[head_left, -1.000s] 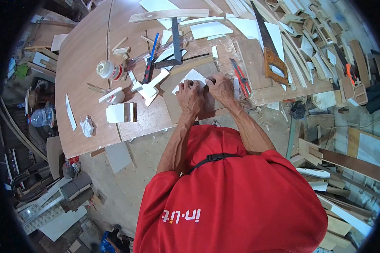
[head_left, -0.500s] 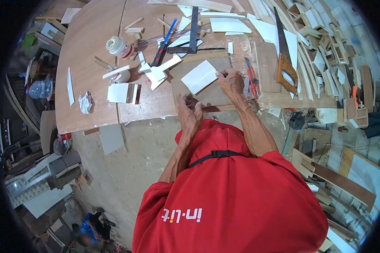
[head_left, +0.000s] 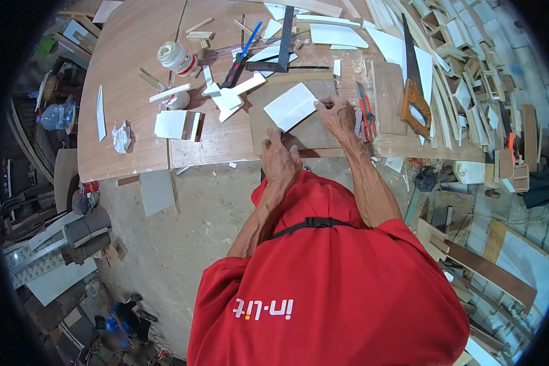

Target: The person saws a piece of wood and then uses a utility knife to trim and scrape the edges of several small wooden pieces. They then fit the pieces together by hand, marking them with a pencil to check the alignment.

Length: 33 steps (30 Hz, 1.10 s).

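Observation:
A white rectangular panel (head_left: 291, 107) lies tilted over a brown board (head_left: 259, 131) at the table's near edge. At its right corner, my right hand (head_left: 337, 116) pinches the panel between thumb and fingers. My left hand (head_left: 280, 157) is just below the panel's lower edge, fingers reaching forward and index fingertip right at that edge. The thumb stands apart from the fingers. To the right of my right hand lies a red utility knife (head_left: 366, 110). White offcuts (head_left: 226, 100) are stacked crosswise to the left of the board.
A handsaw (head_left: 415, 100) rests at the right, beside long wood strips. Further back are a black try square (head_left: 285, 46), a blue-and-black tool (head_left: 235, 68) and an open glue jar (head_left: 175, 58). A crumpled white wad (head_left: 122, 138) lies at left. A person (head_left: 125, 323) is low at bottom left.
My left hand has moved up to the panel's lower edge, and its curled fingers have straightened. My right hand keeps its pinch on the corner. The view has shifted slightly.

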Available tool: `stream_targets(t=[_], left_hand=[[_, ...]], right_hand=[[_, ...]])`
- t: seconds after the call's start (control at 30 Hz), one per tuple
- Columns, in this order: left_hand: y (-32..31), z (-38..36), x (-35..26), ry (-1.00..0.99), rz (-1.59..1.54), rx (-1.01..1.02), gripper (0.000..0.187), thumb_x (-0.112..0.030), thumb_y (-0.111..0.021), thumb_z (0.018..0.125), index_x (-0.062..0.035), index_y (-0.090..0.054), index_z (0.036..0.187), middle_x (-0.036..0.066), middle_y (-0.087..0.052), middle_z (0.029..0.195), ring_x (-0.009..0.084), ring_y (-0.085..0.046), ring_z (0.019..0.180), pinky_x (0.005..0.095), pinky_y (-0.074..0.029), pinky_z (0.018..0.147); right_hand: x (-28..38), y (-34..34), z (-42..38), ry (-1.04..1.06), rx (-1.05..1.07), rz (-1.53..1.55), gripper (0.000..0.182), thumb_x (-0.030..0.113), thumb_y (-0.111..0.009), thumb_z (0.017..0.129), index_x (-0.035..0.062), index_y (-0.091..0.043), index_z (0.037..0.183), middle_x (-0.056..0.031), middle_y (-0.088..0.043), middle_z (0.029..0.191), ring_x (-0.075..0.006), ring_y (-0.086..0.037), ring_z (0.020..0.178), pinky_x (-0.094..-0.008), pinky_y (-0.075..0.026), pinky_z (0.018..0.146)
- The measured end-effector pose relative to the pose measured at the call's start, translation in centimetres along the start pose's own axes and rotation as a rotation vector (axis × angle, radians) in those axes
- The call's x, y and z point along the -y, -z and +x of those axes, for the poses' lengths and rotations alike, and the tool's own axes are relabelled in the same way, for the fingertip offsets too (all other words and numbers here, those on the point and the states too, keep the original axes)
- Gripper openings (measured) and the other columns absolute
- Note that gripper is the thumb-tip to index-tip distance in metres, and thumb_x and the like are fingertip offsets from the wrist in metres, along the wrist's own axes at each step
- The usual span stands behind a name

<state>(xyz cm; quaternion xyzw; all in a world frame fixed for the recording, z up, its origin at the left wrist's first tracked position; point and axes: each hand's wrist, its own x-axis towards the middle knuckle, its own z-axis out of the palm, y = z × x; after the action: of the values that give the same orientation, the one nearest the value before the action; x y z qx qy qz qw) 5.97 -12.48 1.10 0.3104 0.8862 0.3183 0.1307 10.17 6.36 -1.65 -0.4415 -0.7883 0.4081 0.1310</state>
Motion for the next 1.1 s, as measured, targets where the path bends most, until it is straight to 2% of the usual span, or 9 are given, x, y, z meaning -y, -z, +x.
stream_targets(t=[0.1,0.37,0.6,0.7,0.8,0.87,0.93,1.0,1.1], left_hand=[[0.5,0.0,-0.6,0.015,0.1,0.036,0.066,-0.014,-0.065,0.079,0.0114,-0.036,0.132,0.027,-0.06,0.109,0.0424,-0.054,0.098,0.0468,-0.045,0.086],[0.3,0.2,-0.2,0.02,-0.038,0.092,0.074,-0.009,-0.064,0.077,0.0132,-0.027,0.137,0.027,-0.059,0.11,0.0406,-0.053,0.1,0.0456,-0.045,0.086],[0.1,0.2,-0.5,-0.026,0.003,0.051,0.074,-0.008,-0.063,0.078,0.012,-0.025,0.138,0.026,-0.06,0.109,0.0392,-0.053,0.1,0.044,-0.045,0.086],[0.5,0.8,-1.0,0.062,0.012,0.071,0.072,-0.009,-0.064,0.079,0.0135,-0.027,0.136,0.026,-0.062,0.106,0.0386,-0.058,0.097,0.0426,-0.047,0.084],[0.3,2.4,-0.2,0.141,-0.16,-0.076,0.071,-0.009,-0.067,0.076,0.0129,-0.03,0.132,0.025,-0.063,0.098,0.0366,-0.061,0.093,0.0437,-0.047,0.084],[0.7,3.7,-0.1,0.351,-0.358,-0.104,0.067,-0.012,-0.068,0.075,0.0138,-0.034,0.128,0.025,-0.064,0.098,0.0341,-0.064,0.086,0.0421,-0.048,0.083],[0.6,4.6,0.6,0.383,-0.387,-0.115,0.069,-0.013,-0.069,0.074,0.0155,-0.035,0.127,0.025,-0.064,0.099,0.0302,-0.065,0.084,0.0376,-0.05,0.079],[0.5,4.8,0.9,0.539,-0.64,-0.084,0.065,-0.011,-0.066,0.074,0.0167,-0.038,0.125,0.023,-0.065,0.099,0.0253,-0.064,0.085,0.0323,-0.05,0.075],[1.1,5.0,0.9,0.573,-0.684,-0.045,0.058,-0.008,-0.063,0.073,0.0176,-0.042,0.121,0.02,-0.066,0.097,0.0213,-0.063,0.086,0.0286,-0.05,0.071]], right_hand=[[0.3,0.1,-0.1,-0.012,0.009,-0.001,0.032,0.035,-0.066,0.078,0.0058,-0.071,0.09,-0.0166,-0.07,0.084,-0.033,-0.067,0.081,-0.0412,-0.051,0.073],[0.5,0.3,-0.4,-0.034,0.022,-0.002,0.033,0.035,-0.068,0.077,0.0055,-0.07,0.092,-0.0134,-0.071,0.086,-0.0295,-0.067,0.081,-0.0392,-0.051,0.073],[0.9,0.3,-0.6,-0.036,0.027,-0.025,0.035,0.034,-0.07,0.075,0.0053,-0.068,0.094,-0.011,-0.07,0.084,-0.0276,-0.067,0.079,-0.0387,-0.051,0.071],[1.2,0.1,-0.6,-0.066,0.018,-0.052,0.034,0.034,-0.069,0.076,0.006,-0.068,0.095,-0.0123,-0.07,0.086,-0.0291,-0.067,0.082,-0.0395,-0.051,0.073],[1.3,-0.2,-0.7,-0.096,0.017,-0.076,0.031,0.03,-0.069,0.078,0.0046,-0.067,0.095,-0.0153,-0.069,0.09,-0.0316,-0.065,0.087,-0.0411,-0.05,0.076],[1.4,-0.3,-0.9,-0.029,-0.027,-0.118,0.035,0.031,-0.069,0.078,0.0025,-0.066,0.098,-0.0152,-0.068,0.091,-0.031,-0.064,0.088,-0.0412,-0.049,0.078],[1.2,-0.8,-0.7,-0.032,-0.035,-0.125,0.035,0.031,-0.069,0.078,0.0024,-0.065,0.099,-0.0164,-0.067,0.093,-0.0322,-0.064,0.091,-0.042,-0.049,0.08],[1.1,-0.9,-0.8,-0.04,-0.044,-0.132,0.036,0.031,-0.069,0.079,0.0023,-0.065,0.099,-0.0176,-0.067,0.095,-0.0334,-0.063,0.093,-0.0428,-0.048,0.081],[1.5,-0.7,-0.9,-0.03,-0.048,-0.154,0.037,0.031,-0.068,0.08,0.0018,-0.064,0.102,-0.0189,-0.066,0.097,-0.0338,-0.062,0.094,-0.0434,-0.048,0.082]])
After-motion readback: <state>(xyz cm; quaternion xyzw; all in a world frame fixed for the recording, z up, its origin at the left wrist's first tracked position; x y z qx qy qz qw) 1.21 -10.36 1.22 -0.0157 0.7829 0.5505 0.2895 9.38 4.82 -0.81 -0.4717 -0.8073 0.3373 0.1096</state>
